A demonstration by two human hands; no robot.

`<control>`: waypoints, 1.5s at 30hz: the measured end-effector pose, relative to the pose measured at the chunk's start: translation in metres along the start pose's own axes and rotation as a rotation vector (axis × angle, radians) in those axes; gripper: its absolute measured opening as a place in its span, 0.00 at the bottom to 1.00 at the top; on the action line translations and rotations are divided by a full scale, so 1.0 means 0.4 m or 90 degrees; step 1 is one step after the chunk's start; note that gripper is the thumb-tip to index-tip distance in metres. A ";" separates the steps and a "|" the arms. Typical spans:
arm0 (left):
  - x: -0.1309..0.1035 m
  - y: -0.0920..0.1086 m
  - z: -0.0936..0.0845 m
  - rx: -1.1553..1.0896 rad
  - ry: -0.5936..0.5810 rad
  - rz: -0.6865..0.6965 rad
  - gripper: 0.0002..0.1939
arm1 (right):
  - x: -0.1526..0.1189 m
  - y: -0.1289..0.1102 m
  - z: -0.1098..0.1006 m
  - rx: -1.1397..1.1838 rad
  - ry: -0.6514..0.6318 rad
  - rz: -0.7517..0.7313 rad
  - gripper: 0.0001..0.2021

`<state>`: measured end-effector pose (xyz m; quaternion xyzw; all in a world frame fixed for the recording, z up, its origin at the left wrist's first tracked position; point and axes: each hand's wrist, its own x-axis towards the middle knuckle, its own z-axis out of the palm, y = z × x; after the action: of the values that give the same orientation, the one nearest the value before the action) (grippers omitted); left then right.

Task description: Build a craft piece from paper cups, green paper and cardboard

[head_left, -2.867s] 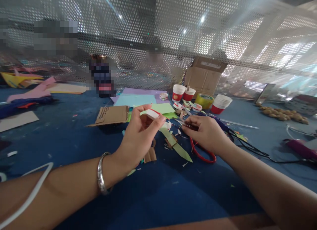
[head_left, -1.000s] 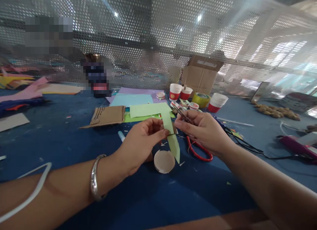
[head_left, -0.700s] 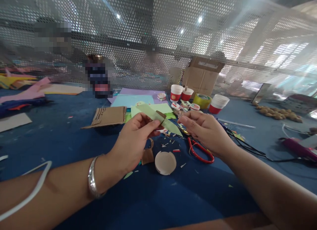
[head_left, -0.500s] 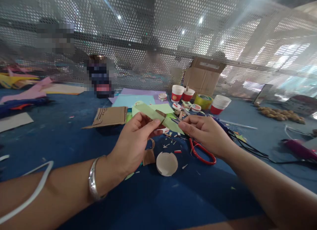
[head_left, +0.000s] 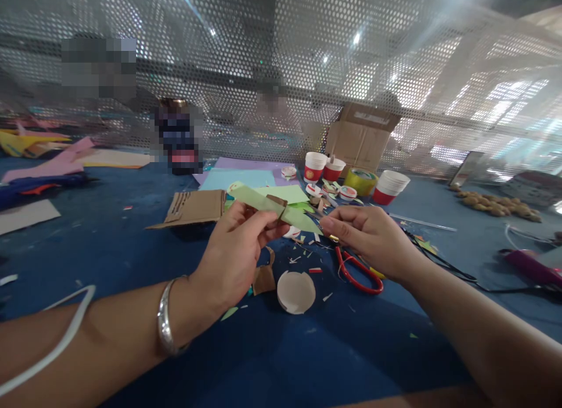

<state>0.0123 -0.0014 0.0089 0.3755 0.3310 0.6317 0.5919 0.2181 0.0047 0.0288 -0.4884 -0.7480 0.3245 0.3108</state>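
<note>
Right hand (head_left: 366, 235) conceals most of its slim tool (head_left: 319, 213); type undetermined. Left hand (head_left: 239, 244) partly hidden behind green paper (head_left: 258, 199). Purple object (head_left: 529, 266) cut off by right edge.

The place looks like a craft workshop: a broad blue tabletop (head_left: 333, 349) is littered with small paper clippings (head_left: 315, 270), a flat purple paper sheet (head_left: 259, 163), a light blue paper sheet (head_left: 239, 178) and a piece of brown corrugated cardboard (head_left: 197, 208). A pale green, pointed paper strip (head_left: 252, 198) with a brown cardboard band (head_left: 277, 201), a red loop-handled tool (head_left: 372, 290) and a yellow roll of tape (head_left: 360, 182) fit this. Behind stands a grey perforated metal screen (head_left: 246, 39).
</note>
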 end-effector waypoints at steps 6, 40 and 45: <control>-0.005 0.005 0.003 0.013 -0.011 0.014 0.07 | -0.001 0.002 0.001 -0.040 -0.025 -0.011 0.24; -0.007 0.008 -0.007 0.114 -0.034 -0.071 0.12 | -0.001 -0.012 0.052 0.098 0.099 -0.038 0.16; -0.006 0.008 -0.013 0.164 -0.014 -0.014 0.14 | -0.003 -0.004 0.054 0.149 0.084 -0.026 0.20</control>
<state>0.0062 -0.0038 0.0089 0.4520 0.4071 0.5729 0.5493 0.2008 -0.0009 0.0172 -0.4534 -0.6931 0.3703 0.4207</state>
